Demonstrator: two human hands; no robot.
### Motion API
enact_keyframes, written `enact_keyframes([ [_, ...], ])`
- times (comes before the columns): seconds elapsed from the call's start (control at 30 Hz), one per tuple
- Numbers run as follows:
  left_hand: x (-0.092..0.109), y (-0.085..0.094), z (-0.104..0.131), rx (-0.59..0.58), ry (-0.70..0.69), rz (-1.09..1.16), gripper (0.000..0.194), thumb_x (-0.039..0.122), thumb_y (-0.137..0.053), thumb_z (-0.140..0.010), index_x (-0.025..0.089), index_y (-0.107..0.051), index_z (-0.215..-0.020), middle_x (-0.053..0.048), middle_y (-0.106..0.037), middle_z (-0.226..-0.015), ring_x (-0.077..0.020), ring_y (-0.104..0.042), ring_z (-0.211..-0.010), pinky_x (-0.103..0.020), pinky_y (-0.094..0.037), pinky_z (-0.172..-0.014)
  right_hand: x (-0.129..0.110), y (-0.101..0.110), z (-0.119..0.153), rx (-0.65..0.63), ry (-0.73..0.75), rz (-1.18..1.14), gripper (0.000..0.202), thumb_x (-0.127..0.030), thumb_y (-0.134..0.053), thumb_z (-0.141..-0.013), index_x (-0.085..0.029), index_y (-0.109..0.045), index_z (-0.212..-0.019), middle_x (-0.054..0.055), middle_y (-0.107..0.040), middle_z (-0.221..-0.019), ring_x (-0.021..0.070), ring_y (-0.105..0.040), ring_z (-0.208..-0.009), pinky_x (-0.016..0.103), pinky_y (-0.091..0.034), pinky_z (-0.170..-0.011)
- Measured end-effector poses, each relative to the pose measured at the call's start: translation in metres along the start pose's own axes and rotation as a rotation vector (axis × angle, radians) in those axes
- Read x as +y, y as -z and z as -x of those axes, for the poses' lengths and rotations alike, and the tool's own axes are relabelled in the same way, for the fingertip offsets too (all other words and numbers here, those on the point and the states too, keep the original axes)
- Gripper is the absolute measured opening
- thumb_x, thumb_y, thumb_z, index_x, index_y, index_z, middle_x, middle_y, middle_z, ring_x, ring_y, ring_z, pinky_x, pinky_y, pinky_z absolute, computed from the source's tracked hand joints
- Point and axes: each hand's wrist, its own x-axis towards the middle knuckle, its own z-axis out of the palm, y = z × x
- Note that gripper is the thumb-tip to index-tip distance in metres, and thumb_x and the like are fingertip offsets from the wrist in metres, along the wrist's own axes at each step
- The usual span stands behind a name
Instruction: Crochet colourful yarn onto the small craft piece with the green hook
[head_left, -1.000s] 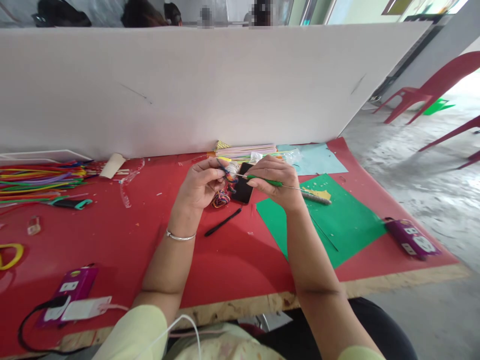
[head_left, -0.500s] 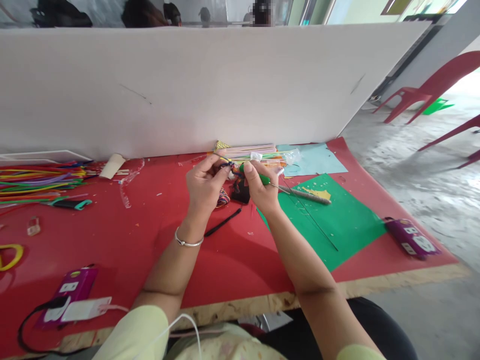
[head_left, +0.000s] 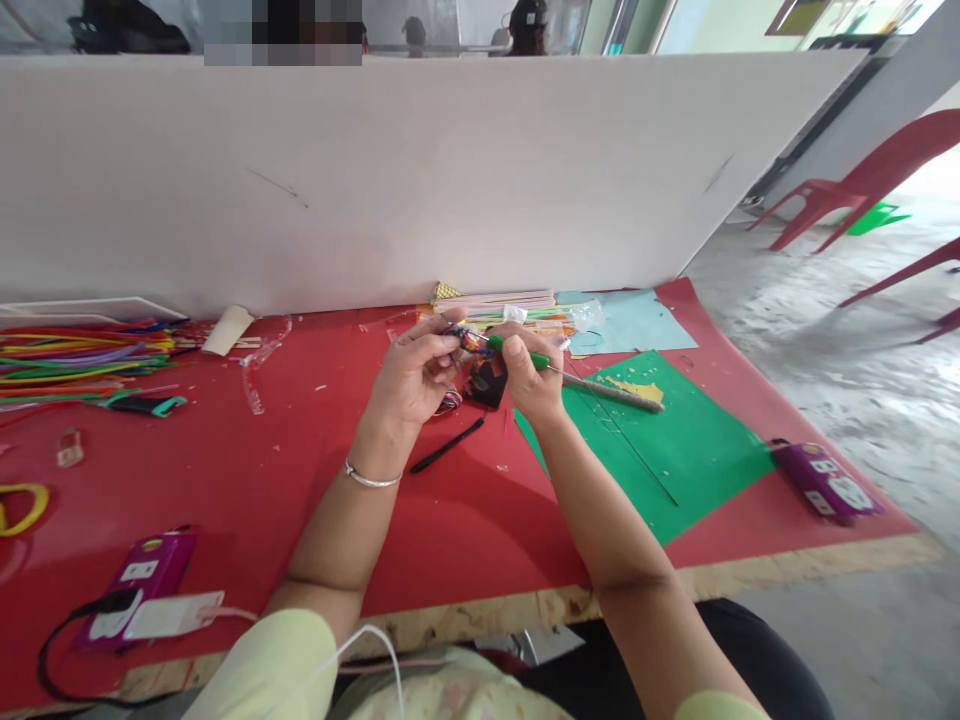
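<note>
Head view: my left fingers (head_left: 433,346) are pinching the multicoloured yarn (head_left: 472,342). My right fingers (head_left: 516,352) are gripping a green-handled tool (head_left: 538,360), pointing it toward the yarn

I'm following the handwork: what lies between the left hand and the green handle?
Multicoloured yarn, pinched by the left hand, lies there in the head view; the right hand holds the green handle.
</note>
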Motion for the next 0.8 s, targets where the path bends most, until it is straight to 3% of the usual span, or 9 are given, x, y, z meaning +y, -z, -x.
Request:
enact_keyframes([
  [0.17,0.003,0.003,-0.003,-0.004,0.126,0.038,0.033,0.01,-0.081,-0.058,0.015,-0.086,-0.09,0.003,-0.065,-0.065,-0.0014,-0.043,-0.049,-0.012,-0.028,-0.04,0.002,0.015,-0.007,-0.103,0.126,0.046,0.045,-0.064,-0.067,-0.102,-0.024,-0.083,-0.088,0.005,-0.08,-0.085,0.0195,-0.075,-0.079,0.037,-0.063,-0.08],
  [0.33,0.001,0.004,-0.006,0.007,0.09,0.012,0.032,0.009,-0.078,-0.058,0.015,-0.084,-0.089,0.002,-0.065,-0.065,-0.0028,-0.046,-0.05,-0.013,-0.027,-0.04,0.004,0.026,-0.012,-0.169,0.279,0.133,0.024,-0.048,-0.077,-0.1,-0.026,-0.085,-0.102,0.006,-0.085,-0.096,0.0211,-0.08,-0.091,0.037,-0.063,-0.085],
  [0.5,0.001,0.007,-0.006,-0.012,0.087,-0.019,0.032,0.011,-0.079,-0.058,0.015,-0.084,-0.089,0.001,-0.066,-0.064,-0.0043,-0.047,-0.05,-0.013,-0.024,-0.04,0.008,0.033,-0.015,-0.208,0.38,0.184,0.02,-0.043,-0.078,-0.101,-0.026,-0.085,-0.109,0.006,-0.085,-0.097,0.0204,-0.079,-0.09,0.036,-0.062,-0.085],
  [0.63,0.0,0.006,-0.006,-0.024,0.057,-0.024,0.033,0.012,-0.082,-0.06,0.016,-0.085,-0.092,0.0,-0.069,-0.065,-0.0048,-0.05,-0.051,-0.013,-0.025,-0.04,0.007,0.03,-0.013,-0.178,0.369,0.184,0.019,-0.043,-0.076,-0.102,-0.027,-0.085,-0.107,0.005,-0.085,-0.096,0.0204,-0.079,-0.09,0.036,-0.061,-0.086],
  [0.8,-0.003,0.001,-0.005,-0.037,0.071,0.04,0.032,0.011,-0.085,-0.06,0.017,-0.084,-0.091,0.002,-0.07,-0.068,-0.0025,-0.049,-0.051,-0.011,-0.028,-0.039,0.005,0.016,-0.007,-0.084,0.213,0.09,0.032,-0.053,-0.07,-0.104,-0.024,-0.084,-0.097,0.005,-0.083,-0.091,0.0202,-0.079,-0.086,0.036,-0.063,-0.082],
])
